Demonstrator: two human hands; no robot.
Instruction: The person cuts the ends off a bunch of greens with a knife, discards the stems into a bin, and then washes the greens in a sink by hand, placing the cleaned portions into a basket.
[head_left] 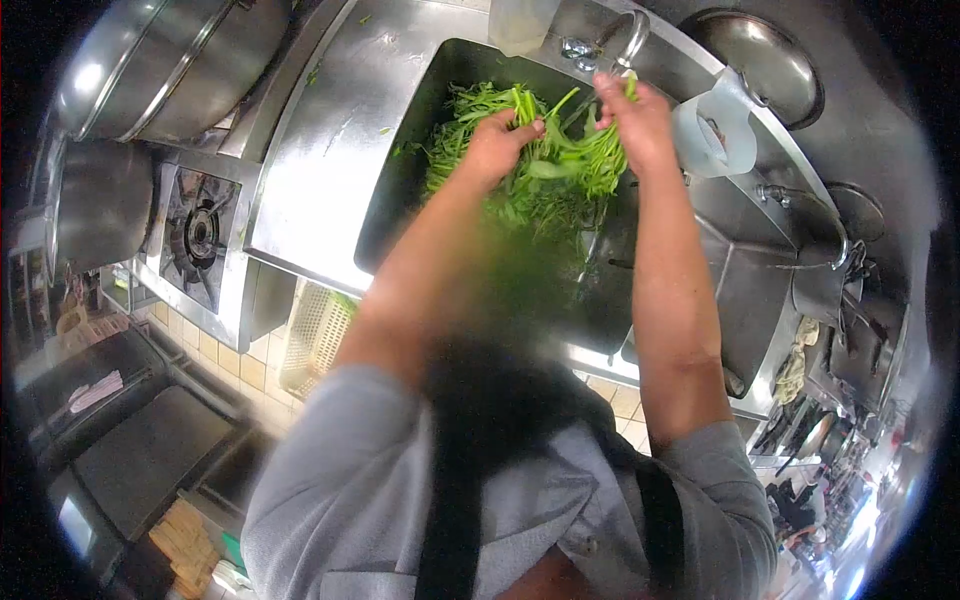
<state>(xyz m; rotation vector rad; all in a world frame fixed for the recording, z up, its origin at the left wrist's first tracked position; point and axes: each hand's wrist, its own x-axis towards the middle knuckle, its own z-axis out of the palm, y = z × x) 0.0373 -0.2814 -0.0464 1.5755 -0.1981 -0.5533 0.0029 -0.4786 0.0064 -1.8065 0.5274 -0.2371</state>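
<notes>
Long-stemmed leafy greens (545, 200) fill much of the metal sink (400, 190) in front of me. My left hand (497, 145) is closed around a bundle of their stems, with leaves spreading to both sides. Farther right and a little higher, my right hand (635, 115) grips another bunch of the greens, its leaves trailing down into the sink. Pale stem ends show above its fingers. Just behind that hand is the faucet (632, 45). The lower part of the sink is blurred.
A translucent pitcher (715, 130) stands right of the sink and another container (520, 25) behind it. Left lie a steel drainboard (330, 130), a gas burner (203, 230) and large pots (170, 60). A plastic basket (312, 340) is below the counter. A second basin (745, 290) adjoins on the right.
</notes>
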